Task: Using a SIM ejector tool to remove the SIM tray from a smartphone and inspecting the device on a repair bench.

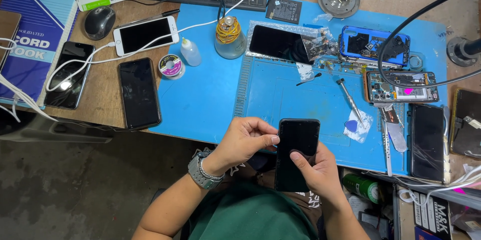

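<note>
The person holds a black phone [296, 154] just off the worktop's [210, 100] near edge, over the lap. The right hand [320, 172] has its grip closed around the lower half, thumb on the dark screen. The left hand [245, 141] pinches the upper left edge with curled fingers. A screwdriver [349, 101] lies on the blue mat [300, 95] beyond.

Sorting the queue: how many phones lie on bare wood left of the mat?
3: white phone by the mouse, black phone at the mat's edge, cable-draped phone beside the notebook.
</note>
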